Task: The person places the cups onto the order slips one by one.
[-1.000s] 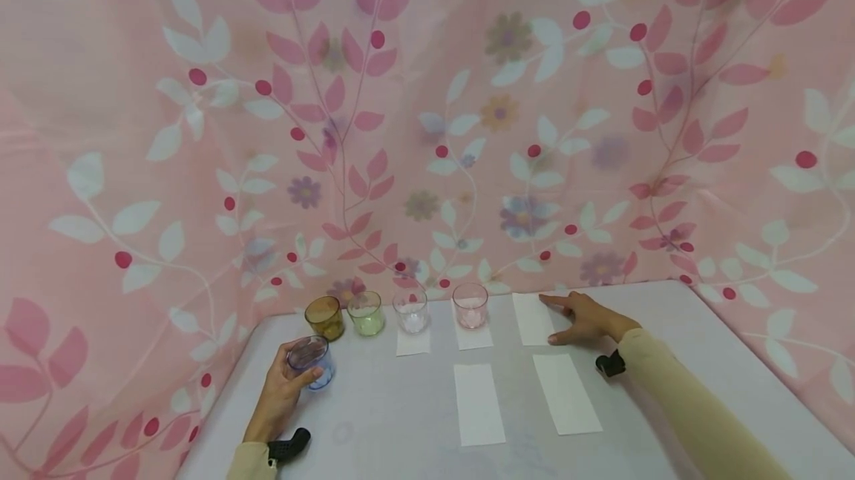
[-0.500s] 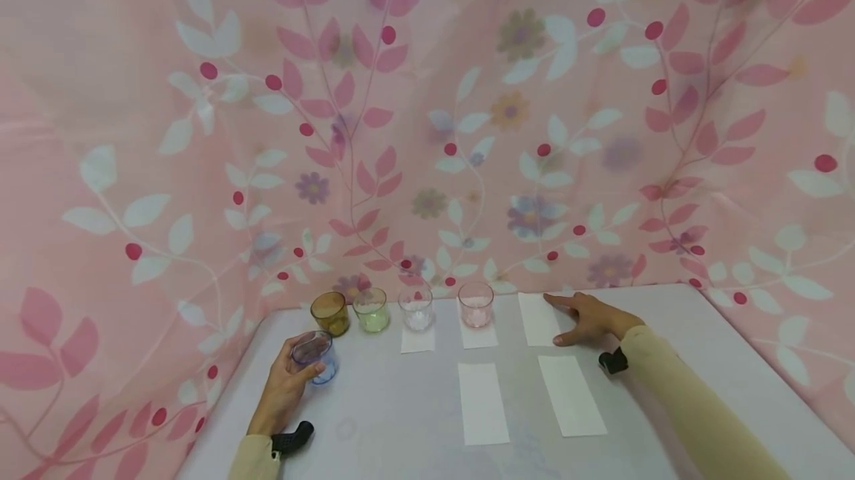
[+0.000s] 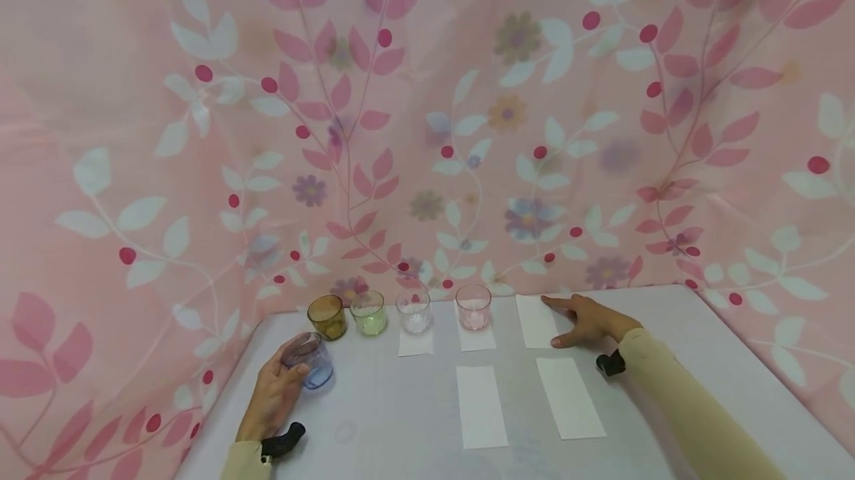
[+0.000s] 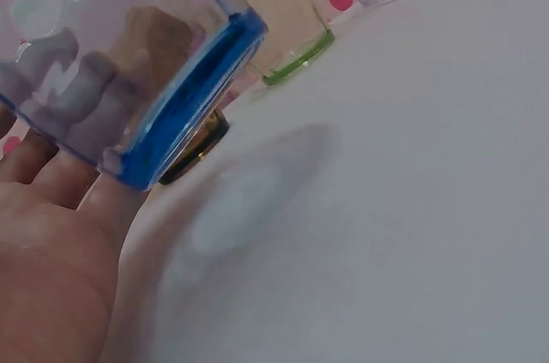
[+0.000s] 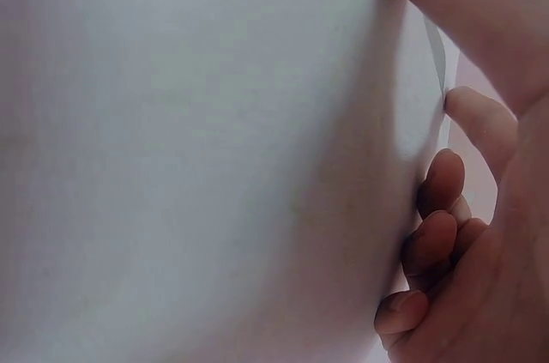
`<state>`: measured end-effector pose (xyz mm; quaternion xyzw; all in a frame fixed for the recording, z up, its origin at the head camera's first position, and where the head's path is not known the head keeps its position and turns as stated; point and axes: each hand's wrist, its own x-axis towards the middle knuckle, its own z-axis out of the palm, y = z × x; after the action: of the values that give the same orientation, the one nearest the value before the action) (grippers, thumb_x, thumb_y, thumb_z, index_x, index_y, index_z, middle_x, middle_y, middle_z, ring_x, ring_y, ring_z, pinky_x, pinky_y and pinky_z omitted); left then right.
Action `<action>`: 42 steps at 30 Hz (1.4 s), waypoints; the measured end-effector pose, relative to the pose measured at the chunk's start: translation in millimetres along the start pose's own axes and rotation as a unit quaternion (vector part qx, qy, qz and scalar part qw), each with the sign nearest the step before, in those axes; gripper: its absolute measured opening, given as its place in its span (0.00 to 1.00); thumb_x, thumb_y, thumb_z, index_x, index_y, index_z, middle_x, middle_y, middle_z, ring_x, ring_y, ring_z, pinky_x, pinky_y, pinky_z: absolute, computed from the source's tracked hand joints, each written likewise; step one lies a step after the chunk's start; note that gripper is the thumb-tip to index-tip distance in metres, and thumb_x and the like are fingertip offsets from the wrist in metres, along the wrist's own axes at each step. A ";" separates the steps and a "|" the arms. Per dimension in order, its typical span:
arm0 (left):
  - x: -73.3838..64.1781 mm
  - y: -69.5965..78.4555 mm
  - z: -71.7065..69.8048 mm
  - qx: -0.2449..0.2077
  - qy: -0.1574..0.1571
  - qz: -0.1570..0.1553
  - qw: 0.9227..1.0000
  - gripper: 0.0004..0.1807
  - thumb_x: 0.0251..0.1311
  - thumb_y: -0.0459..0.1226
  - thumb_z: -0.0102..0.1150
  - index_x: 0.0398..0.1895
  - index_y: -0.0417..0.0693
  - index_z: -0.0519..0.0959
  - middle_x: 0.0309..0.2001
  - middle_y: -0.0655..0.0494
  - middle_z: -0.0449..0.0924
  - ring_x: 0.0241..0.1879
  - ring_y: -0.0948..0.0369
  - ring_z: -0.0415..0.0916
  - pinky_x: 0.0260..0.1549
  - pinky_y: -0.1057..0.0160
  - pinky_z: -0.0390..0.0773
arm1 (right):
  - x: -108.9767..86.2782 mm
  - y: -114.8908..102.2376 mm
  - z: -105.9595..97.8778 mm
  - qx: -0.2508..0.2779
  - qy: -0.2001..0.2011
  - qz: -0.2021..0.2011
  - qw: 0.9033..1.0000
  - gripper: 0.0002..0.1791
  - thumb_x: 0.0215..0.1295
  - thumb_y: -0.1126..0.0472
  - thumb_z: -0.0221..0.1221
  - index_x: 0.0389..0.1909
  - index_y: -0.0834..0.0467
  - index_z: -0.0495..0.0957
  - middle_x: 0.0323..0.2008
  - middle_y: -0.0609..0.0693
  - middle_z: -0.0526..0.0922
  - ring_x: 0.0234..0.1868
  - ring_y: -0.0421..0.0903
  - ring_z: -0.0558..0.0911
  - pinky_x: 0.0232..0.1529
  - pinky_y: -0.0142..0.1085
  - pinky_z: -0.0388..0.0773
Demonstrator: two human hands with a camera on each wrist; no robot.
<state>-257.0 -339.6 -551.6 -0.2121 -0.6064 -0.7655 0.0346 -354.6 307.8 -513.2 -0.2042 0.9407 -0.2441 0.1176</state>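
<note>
My left hand (image 3: pixel 272 395) grips a clear blue glass (image 3: pixel 312 370) at the left of the table. The glass is tilted, and the left wrist view shows its thick blue base (image 4: pixel 193 105) raised above its shadow. Fingers (image 4: pixel 69 174) wrap its far side. At the back right, my right hand (image 3: pixel 588 320) rests by a white paper strip (image 3: pixel 536 323); its index finger reaches the strip's far right corner and its thumb the near one. The right wrist view shows the other fingers (image 5: pixel 429 243) bent.
An amber glass (image 3: pixel 327 319), a green glass (image 3: pixel 369 314), a clear glass (image 3: pixel 414 313) and a pink glass (image 3: pixel 473 309) stand along the back edge. The last two stand on paper strips. Two more strips (image 3: pixel 482 407) (image 3: pixel 571 398) lie nearer. A floral curtain (image 3: pixel 427 124) hangs behind.
The blue glass has tipped in my left hand, its rim leaning left and its base swinging right. My right hand holds its place by the paper strip. The head view shifts slightly.
</note>
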 end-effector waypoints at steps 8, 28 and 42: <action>11.9 27.2 18.6 0.043 -0.005 0.001 0.999 0.33 0.75 0.24 0.55 0.80 0.31 0.59 0.71 0.54 0.77 0.71 0.62 0.75 0.67 0.67 0.77 | 2.0 -1.1 -1.8 -0.003 -0.007 -0.002 1.000 0.59 0.54 0.42 0.80 0.82 0.56 0.61 0.35 0.53 0.66 0.37 0.47 0.64 0.39 0.41 0.63; 87.8 49.6 147.7 -0.005 -0.142 0.048 0.989 0.42 0.61 0.27 0.74 0.76 0.29 0.65 0.69 0.48 0.77 0.69 0.51 0.76 0.69 0.55 0.78 | 3.1 0.8 -3.2 -0.007 -0.014 0.013 1.000 0.61 0.53 0.42 0.80 0.83 0.55 0.60 0.35 0.53 0.66 0.37 0.47 0.64 0.39 0.40 0.64; 139.7 20.8 225.8 0.008 -0.165 0.016 0.986 0.43 0.54 0.25 0.77 0.75 0.36 0.69 0.69 0.31 0.75 0.68 0.33 0.74 0.65 0.52 0.82 | 3.1 1.1 -4.2 -0.006 -0.018 0.017 1.000 0.60 0.54 0.41 0.79 0.83 0.54 0.59 0.37 0.53 0.67 0.38 0.48 0.65 0.42 0.41 0.65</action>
<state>-313.5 -103.6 -442.0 -0.3451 -0.6065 -0.7144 -0.0520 -359.1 309.0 -510.6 -0.1931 0.9432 -0.2326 0.1378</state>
